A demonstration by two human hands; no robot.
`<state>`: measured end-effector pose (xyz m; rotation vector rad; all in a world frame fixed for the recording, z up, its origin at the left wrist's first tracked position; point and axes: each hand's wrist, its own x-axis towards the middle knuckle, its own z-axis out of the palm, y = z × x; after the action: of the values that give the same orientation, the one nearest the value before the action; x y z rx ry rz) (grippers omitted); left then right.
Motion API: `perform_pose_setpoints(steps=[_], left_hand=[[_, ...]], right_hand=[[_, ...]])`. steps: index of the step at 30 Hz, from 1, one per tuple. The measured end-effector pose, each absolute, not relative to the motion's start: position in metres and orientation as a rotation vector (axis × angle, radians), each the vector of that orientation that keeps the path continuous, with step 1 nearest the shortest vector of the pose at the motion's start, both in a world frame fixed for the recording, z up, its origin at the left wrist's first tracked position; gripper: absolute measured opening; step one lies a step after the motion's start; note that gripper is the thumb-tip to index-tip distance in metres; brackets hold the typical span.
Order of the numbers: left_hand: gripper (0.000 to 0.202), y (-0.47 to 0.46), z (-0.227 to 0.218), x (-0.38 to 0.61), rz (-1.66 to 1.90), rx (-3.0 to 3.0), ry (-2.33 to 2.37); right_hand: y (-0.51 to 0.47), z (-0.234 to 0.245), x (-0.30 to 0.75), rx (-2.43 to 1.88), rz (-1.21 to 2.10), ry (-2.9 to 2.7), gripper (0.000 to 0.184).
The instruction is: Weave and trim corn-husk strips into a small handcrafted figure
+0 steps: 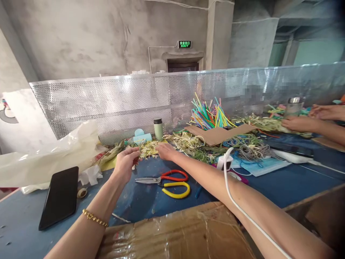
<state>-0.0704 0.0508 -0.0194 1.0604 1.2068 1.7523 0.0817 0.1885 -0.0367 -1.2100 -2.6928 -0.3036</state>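
Note:
My left hand (126,163) is above the blue table, its thumb and fingers pinched together. A few thin pale strands show at the fingertips, too small to name. Just right of it lies a heap of pale yellow-green strips (148,149). My right hand (165,151) is at the right edge of that heap, fingers bent together and tips partly hidden; what they pinch cannot be made out. Below the hands lie scissors (168,183) with one red and one yellow handle, blades pointing left.
A black phone (59,197) lies left beside a plastic sheet (67,151). Behind the heap stand a green bottle (158,130) and a perforated metal screen (129,104). Colourful pipe cleaners (208,115) stand behind cardboard (218,135). Another person's hands (302,124) work at right.

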Motion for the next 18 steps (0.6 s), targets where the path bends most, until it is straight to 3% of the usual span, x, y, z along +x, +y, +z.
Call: perform_pose_setpoints(steps=[13, 18], left_hand=[[0.042, 0.051, -0.020, -0.072, 1.767, 1.094, 1.217], [0.040, 0.050, -0.018, -0.070, 1.781, 1.089, 1.214]], right_hand=[[0.170, -0.031, 0.056, -1.378, -0.122, -2.687, 0.030], [0.179, -0.004, 0.062, -1.383, -0.139, -2.531, 0.031]])
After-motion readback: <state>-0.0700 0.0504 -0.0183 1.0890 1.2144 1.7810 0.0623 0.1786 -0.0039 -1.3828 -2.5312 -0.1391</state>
